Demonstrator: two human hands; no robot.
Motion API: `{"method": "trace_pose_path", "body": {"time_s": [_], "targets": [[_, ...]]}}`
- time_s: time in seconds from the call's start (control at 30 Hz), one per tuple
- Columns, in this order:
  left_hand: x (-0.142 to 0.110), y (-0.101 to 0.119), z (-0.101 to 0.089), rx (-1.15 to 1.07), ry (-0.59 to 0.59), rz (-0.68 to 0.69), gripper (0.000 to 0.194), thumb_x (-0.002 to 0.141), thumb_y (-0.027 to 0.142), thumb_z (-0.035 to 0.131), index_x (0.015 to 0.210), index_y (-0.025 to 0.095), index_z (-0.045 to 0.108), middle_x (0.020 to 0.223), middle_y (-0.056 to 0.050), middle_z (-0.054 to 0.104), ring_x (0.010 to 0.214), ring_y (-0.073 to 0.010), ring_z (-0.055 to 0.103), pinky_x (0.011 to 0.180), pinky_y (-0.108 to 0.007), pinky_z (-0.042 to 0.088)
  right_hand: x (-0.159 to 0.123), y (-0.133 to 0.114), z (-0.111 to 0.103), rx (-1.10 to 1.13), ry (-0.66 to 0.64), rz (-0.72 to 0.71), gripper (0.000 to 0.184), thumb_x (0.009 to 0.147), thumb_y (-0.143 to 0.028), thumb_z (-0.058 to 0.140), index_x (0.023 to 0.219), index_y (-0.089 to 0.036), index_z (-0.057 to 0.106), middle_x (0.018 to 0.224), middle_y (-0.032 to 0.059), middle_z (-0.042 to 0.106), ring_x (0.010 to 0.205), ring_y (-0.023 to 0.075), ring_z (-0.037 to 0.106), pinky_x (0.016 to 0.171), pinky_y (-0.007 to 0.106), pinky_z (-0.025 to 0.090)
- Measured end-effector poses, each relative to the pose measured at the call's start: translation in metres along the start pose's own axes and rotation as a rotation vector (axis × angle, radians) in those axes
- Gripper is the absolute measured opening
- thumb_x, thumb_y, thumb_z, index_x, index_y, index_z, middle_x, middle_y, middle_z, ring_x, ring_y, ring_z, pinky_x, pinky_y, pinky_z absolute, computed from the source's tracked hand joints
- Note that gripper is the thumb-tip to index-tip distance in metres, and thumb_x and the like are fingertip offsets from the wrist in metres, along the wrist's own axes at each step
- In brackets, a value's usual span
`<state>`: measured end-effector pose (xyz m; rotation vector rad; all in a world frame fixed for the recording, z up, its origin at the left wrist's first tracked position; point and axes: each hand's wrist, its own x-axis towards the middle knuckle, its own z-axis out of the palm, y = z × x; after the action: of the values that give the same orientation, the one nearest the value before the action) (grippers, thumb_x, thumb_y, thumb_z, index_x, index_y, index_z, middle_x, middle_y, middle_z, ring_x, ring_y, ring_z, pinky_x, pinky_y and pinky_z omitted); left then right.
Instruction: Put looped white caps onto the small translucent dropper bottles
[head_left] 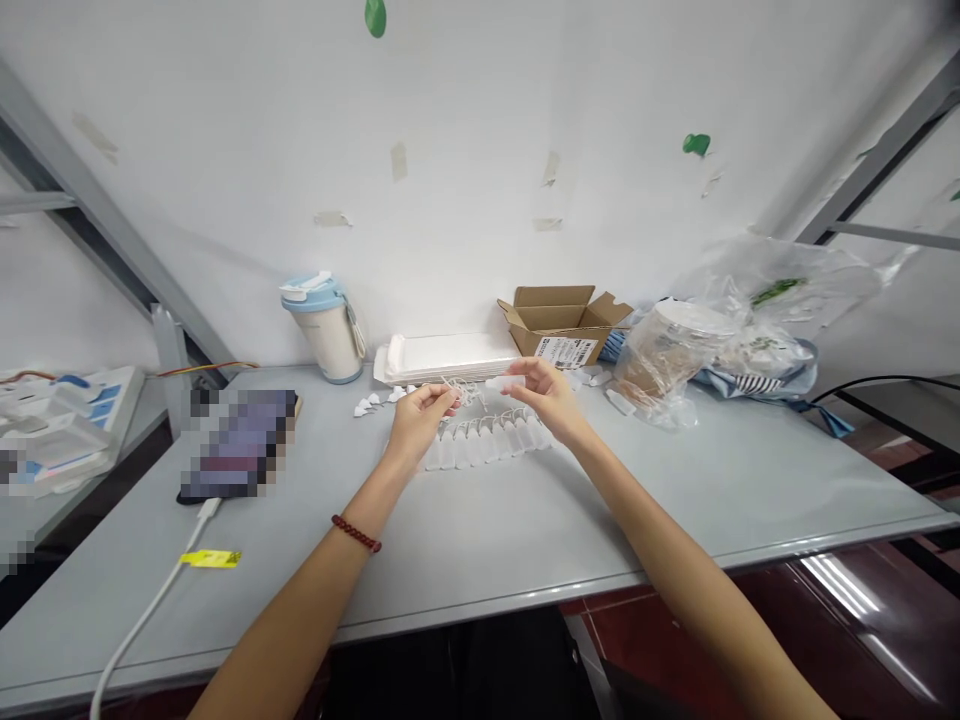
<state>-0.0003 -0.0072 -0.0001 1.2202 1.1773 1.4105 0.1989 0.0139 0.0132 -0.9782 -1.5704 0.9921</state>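
Note:
My left hand [424, 420] and my right hand [547, 395] are raised just above a pale grey table [525, 510], close together. The right fingers pinch a small clear plastic tube [504, 382]. The left fingers hold a tangle of thin white strings [461, 393], though the exact grip is partly hidden. Under my hands lies a row of several similar clear tubes [484, 445]. Small white plastic pieces [371, 403] lie left of the strings.
A stack of white trays [442, 358], an open cardboard box [562, 325] and a blue-lidded bottle [324, 330] stand at the back. Plastic bags [667, 365] are heaped on the right. A phone [238, 445] with a white cable [150, 600] lies on the left.

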Motion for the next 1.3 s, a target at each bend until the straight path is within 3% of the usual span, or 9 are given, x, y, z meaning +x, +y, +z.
{"method": "trace_pose_path", "body": {"time_s": [0.23, 0.37, 0.53, 0.83, 1.07, 1.3], "targets": [[-0.006, 0.013, -0.001, -0.251, -0.038, -0.103, 0.027, 0.061, 0.036, 0.078, 0.073, 0.013, 0.068, 0.076, -0.004, 0.067, 0.076, -0.0146, 0.062, 0.079, -0.030, 0.049, -0.018, -0.010, 0.027, 0.304, -0.085, 0.127, 0.033, 0.061, -0.036, 0.079, 0.078, -0.020, 0.055, 0.082, 0.0001, 0.064, 0.073, 0.0133, 0.059, 0.070, 0.028, 0.047], [-0.009, 0.014, 0.002, -0.278, -0.080, -0.125, 0.028, 0.060, 0.035, 0.080, 0.073, 0.013, 0.069, 0.072, -0.002, 0.066, 0.072, -0.0131, 0.061, 0.078, -0.029, 0.049, -0.023, -0.010, 0.034, 0.328, -0.068, 0.115, 0.030, 0.062, -0.032, 0.078, 0.075, -0.019, 0.055, 0.082, -0.0005, 0.063, 0.073, 0.0118, 0.058, 0.068, 0.026, 0.046], [-0.010, 0.014, 0.004, -0.337, -0.048, -0.110, 0.029, 0.060, 0.035, 0.081, 0.073, 0.013, 0.067, 0.075, -0.002, 0.067, 0.073, -0.0132, 0.062, 0.077, -0.029, 0.049, -0.024, -0.010, 0.035, 0.329, -0.031, 0.091, 0.029, 0.063, -0.033, 0.077, 0.074, -0.019, 0.055, 0.082, -0.0005, 0.063, 0.072, 0.0119, 0.058, 0.068, 0.027, 0.045], [-0.013, 0.014, 0.003, -0.258, -0.067, -0.081, 0.028, 0.060, 0.032, 0.081, 0.076, 0.014, 0.068, 0.073, -0.001, 0.067, 0.073, -0.0135, 0.062, 0.079, -0.030, 0.048, -0.025, -0.002, 0.035, 0.190, -0.056, 0.073, 0.029, 0.067, -0.036, 0.074, 0.076, -0.019, 0.052, 0.082, 0.0000, 0.060, 0.068, 0.0121, 0.058, 0.064, 0.027, 0.045], [-0.013, 0.015, 0.004, -0.170, -0.115, -0.064, 0.026, 0.060, 0.031, 0.081, 0.076, 0.015, 0.070, 0.080, -0.003, 0.068, 0.079, -0.0147, 0.060, 0.080, -0.029, 0.046, -0.031, -0.003, 0.042, 0.018, -0.072, -0.059, 0.024, 0.071, -0.034, 0.070, 0.076, -0.019, 0.052, 0.080, 0.0003, 0.059, 0.074, 0.0146, 0.061, 0.073, 0.030, 0.049], [-0.010, 0.019, -0.008, -0.092, -0.219, -0.149, 0.028, 0.063, 0.031, 0.080, 0.085, 0.017, 0.072, 0.080, -0.002, 0.066, 0.078, -0.0145, 0.059, 0.078, -0.029, 0.045, -0.039, -0.007, 0.052, -0.039, 0.045, -0.046, 0.022, 0.076, -0.036, 0.065, 0.080, -0.019, 0.052, 0.077, 0.0013, 0.060, 0.069, 0.0152, 0.061, 0.063, 0.028, 0.048]]}}
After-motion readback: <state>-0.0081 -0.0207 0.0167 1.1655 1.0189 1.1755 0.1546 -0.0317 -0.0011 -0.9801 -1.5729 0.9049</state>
